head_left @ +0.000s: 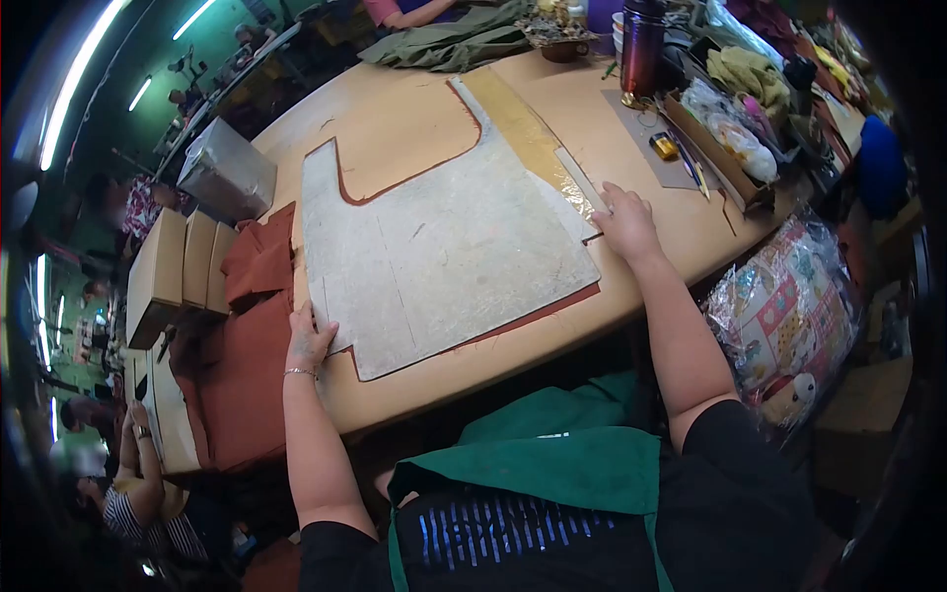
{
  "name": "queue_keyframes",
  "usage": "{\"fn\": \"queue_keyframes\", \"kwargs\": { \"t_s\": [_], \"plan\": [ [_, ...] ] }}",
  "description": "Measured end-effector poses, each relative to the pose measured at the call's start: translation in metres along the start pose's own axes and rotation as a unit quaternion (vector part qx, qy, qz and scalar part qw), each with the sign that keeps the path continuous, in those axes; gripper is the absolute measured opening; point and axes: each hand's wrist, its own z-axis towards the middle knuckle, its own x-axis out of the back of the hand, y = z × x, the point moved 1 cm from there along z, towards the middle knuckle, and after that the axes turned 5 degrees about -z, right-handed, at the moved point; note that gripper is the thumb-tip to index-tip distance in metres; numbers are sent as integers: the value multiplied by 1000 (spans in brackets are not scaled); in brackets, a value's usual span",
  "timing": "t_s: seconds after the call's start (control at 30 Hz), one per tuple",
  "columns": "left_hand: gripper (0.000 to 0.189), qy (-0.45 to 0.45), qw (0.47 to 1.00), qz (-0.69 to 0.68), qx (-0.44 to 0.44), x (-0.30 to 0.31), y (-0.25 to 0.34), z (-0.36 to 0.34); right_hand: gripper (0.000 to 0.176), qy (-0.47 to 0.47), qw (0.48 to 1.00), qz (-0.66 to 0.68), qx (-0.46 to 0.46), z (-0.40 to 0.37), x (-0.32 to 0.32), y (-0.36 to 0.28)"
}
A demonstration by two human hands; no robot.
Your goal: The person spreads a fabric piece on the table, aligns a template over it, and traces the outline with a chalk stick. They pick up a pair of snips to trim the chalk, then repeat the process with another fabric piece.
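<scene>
A large pale grey pattern template [449,237] with a deep curved cut-out lies flat on the table. Rust-brown fabric [552,313] shows beneath it along the front edge and round the cut-out. My left hand [310,340] grips the template's left edge near the front corner, thumb apart from the fingers. At the right edge, my right hand [626,219] has its fingers closed over the notched corner, beside a narrow pale strip [578,178]. A yellowish, shiny strip [513,116] runs along the template's right side. The fingers' undersides are hidden.
Folded rust-brown fabric [242,380] and cardboard boxes [158,271] are at the left. A dark tumbler [642,49], a yellow tape measure [663,147], pens [689,163] and a filled cardboard tray [715,148] stand right. Olive cloth [444,39] lies at the back.
</scene>
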Motion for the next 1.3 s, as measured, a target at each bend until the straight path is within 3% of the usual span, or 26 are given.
{"fn": "queue_keyframes", "kwargs": {
  "t_s": [0.1, 0.3, 0.4, 0.5, 0.6, 0.8, 1.3],
  "plan": [
    [69, 2, 1000, 13, -5, 1, 4, 0, 39, -34, 999, -17, 4, 2, 6, -5],
    [68, -7, 1000, 15, -7, 2, 7, -2, 30, -108, 940, 323, -28, 23, -11, 23],
    [69, -10, 1000, 8, -9, 2, -1, 1, 29, -87, 913, 399, -15, 15, -3, 14],
    [67, 4, 1000, -14, -11, -1, -6, 2, 32, -91, 929, 359, 1, 17, -7, 20],
    [67, 15, 999, 25, -21, -2, -13, 3, 36, -34, 992, 109, 54, 16, -4, 18],
    [72, -15, 998, 63, 6, 3, -3, 1, 37, -77, 993, 89, 5, 19, 1, 12],
    [68, 29, 998, 20, -53, 2, -4, 2, 34, -47, 996, 38, 67, 21, -2, 17]
  ]
}}
